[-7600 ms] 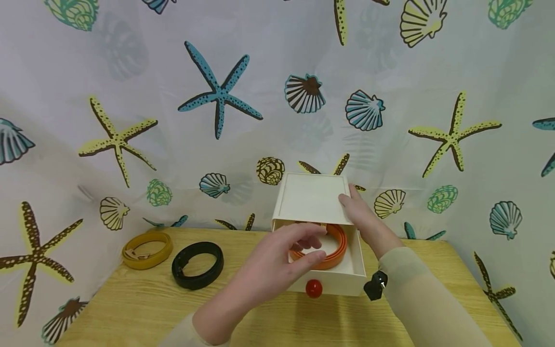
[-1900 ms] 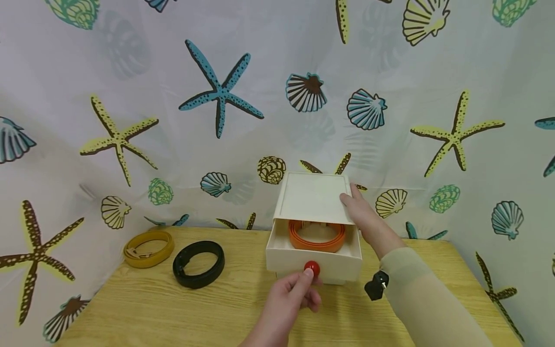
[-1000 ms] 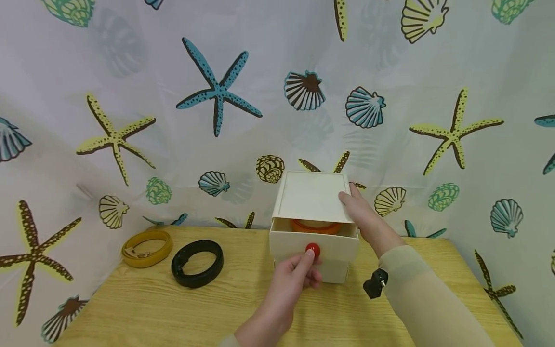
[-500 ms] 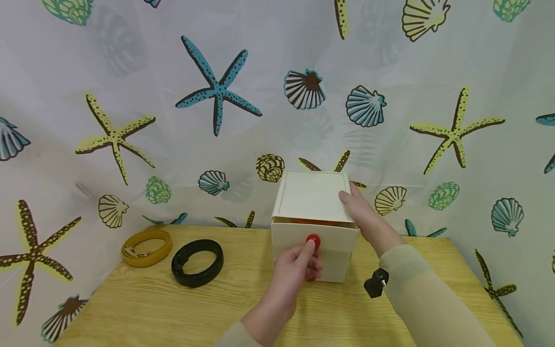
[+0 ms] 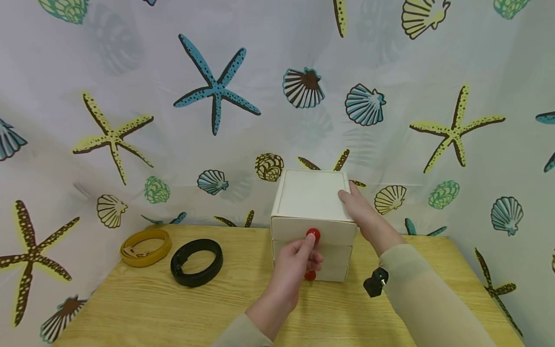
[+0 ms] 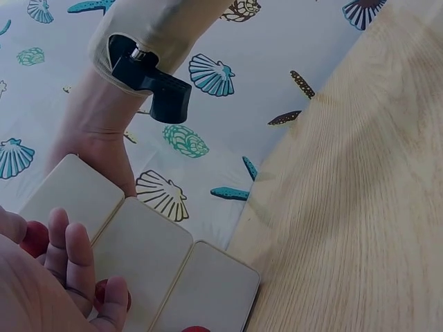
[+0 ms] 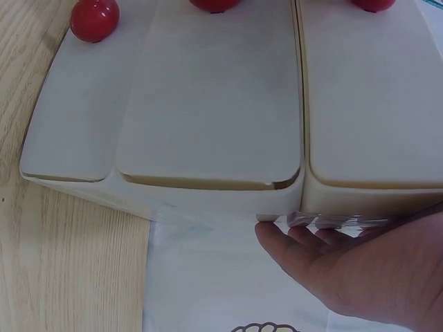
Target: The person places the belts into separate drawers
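Observation:
A small cream drawer unit [image 5: 312,195] stands at the back of the table, its top drawer [image 5: 336,232] pushed in flush with the frame. My left hand [image 5: 292,264] pinches the red knob [image 5: 313,234] of that drawer between thumb and fingers; the left wrist view also has this knob [image 6: 34,239] by the thumb. On the unit's right side, my right hand [image 5: 366,214] grips the upper edge, thumb on top. In the right wrist view its fingers [image 7: 297,259] lie along the side wall. The orange coiled belt inside the top drawer is hidden.
Left of the unit, a coiled black belt [image 5: 197,263] and a coiled mustard-yellow belt [image 5: 146,248] lie on the wooden table [image 5: 173,313]. A shell-patterned curtain [image 5: 243,144] hangs close behind. A lower red knob [image 5: 310,275] shows below my left hand.
My left hand took the red knob and pushed the top drawer in, away from me, until the orange belt went out of sight. My right hand stayed on the unit.

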`<state>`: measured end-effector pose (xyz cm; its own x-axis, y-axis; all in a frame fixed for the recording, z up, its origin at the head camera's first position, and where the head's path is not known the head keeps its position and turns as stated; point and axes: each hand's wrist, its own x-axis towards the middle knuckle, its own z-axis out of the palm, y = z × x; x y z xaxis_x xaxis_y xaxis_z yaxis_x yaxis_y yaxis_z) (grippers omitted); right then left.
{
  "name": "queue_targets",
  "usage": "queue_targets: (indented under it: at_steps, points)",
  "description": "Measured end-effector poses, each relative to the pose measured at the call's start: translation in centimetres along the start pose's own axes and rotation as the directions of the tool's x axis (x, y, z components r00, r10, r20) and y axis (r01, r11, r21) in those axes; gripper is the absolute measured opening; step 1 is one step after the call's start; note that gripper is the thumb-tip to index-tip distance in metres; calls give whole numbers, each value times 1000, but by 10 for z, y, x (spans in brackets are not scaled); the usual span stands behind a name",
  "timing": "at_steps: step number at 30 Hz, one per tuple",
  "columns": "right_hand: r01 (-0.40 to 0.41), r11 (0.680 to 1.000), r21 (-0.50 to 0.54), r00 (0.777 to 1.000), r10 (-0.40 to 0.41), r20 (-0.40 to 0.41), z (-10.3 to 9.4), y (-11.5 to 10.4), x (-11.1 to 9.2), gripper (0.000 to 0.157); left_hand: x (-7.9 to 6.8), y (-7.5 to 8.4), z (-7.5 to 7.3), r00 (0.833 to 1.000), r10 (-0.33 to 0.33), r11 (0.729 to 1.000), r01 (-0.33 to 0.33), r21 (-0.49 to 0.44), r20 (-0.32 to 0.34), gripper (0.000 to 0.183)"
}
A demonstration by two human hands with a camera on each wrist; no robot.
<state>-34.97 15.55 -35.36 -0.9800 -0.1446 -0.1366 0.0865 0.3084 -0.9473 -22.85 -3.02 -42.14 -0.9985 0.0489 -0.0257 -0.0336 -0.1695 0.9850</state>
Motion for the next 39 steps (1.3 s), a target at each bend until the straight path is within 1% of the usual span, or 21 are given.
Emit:
queue_targets:
  at_steps: [8,12,20,30,39]
  points:
    - [-1,1000,-7,1000,1,-5,1,0,1,71,3,-1,1,1000,25,999,-25,-29,-5,46]
    - [0,1000,-5,1000,0,-7,1,1,2,71,4,-1,1,1000,13,999,-13,-36,-5,45]
    - [-1,1000,-5,1000,1,-14,1,2,3,71,4,0,2,1000,10,999,-10,-46,-1,44]
    - [16,1000,6,1000,-16,-2,2,1,1,70,8,-4,1,1000,-5,999,4,-54,-5,42]
    - [20,1000,12,1000,-20,-2,1,4,2,69,4,-2,1,1000,-28,998,29,-53,14,43]
